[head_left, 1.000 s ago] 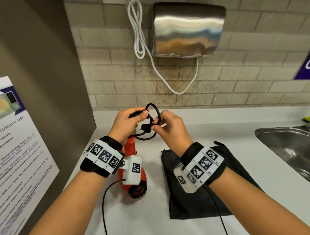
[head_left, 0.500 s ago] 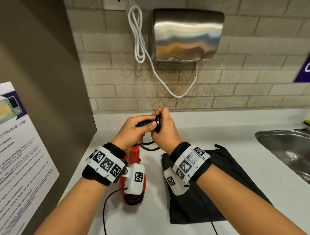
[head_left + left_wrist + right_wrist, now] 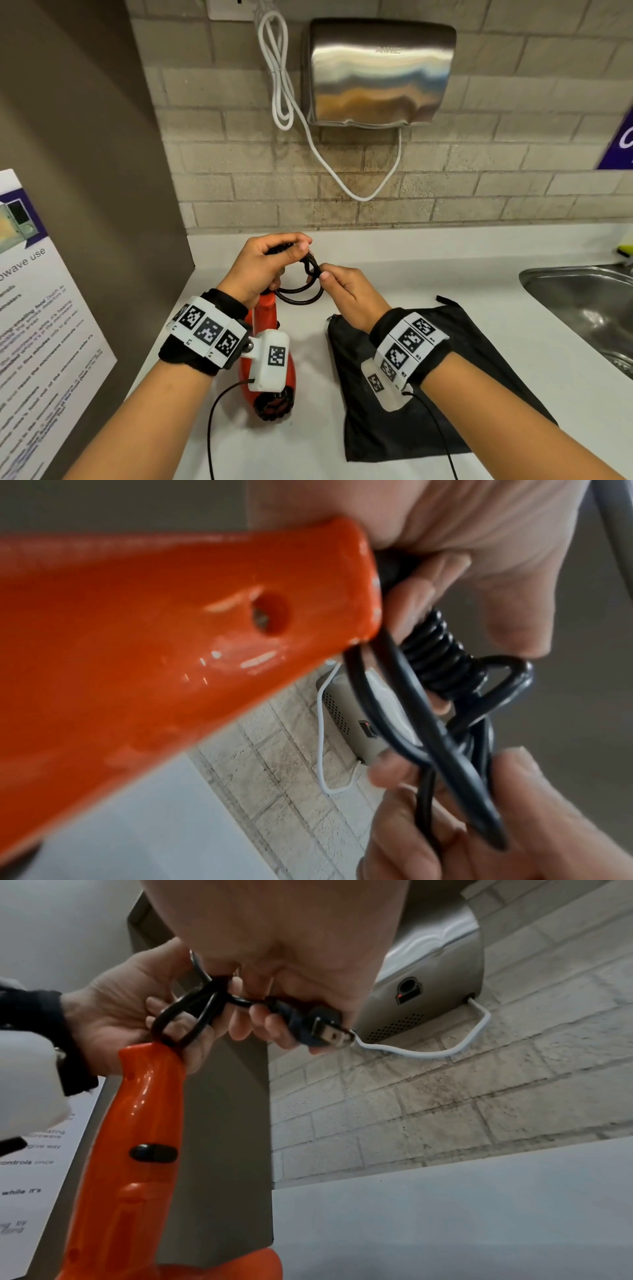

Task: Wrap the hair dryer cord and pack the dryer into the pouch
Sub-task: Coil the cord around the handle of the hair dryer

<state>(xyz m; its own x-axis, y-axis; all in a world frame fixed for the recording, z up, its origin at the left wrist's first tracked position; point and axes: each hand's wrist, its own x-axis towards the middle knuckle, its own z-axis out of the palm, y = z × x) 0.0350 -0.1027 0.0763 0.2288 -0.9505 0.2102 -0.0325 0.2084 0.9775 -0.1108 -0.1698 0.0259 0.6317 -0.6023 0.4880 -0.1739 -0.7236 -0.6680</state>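
The orange hair dryer (image 3: 270,346) hangs nozzle-down over the white counter, its handle (image 3: 147,1091) up. My left hand (image 3: 263,267) grips the black ribbed cord sleeve (image 3: 438,656) and the coiled black cord (image 3: 301,294) at the handle's end. Just to the right, my right hand (image 3: 346,294) pinches the cord's black two-prong plug (image 3: 318,1031), with loops of cord (image 3: 192,1015) between the two hands. The black fabric pouch (image 3: 479,359) lies flat on the counter under my right wrist.
A steel hand dryer (image 3: 380,68) with a white cable (image 3: 342,178) hangs on the brick wall behind. A steel sink (image 3: 589,301) is set in the counter at right. A brown panel with a printed notice (image 3: 37,329) stands at left.
My right hand has drawn down and to the right, away from the left hand, pulling the plug end through the cord loops. The left hand keeps its grip on the handle's end.
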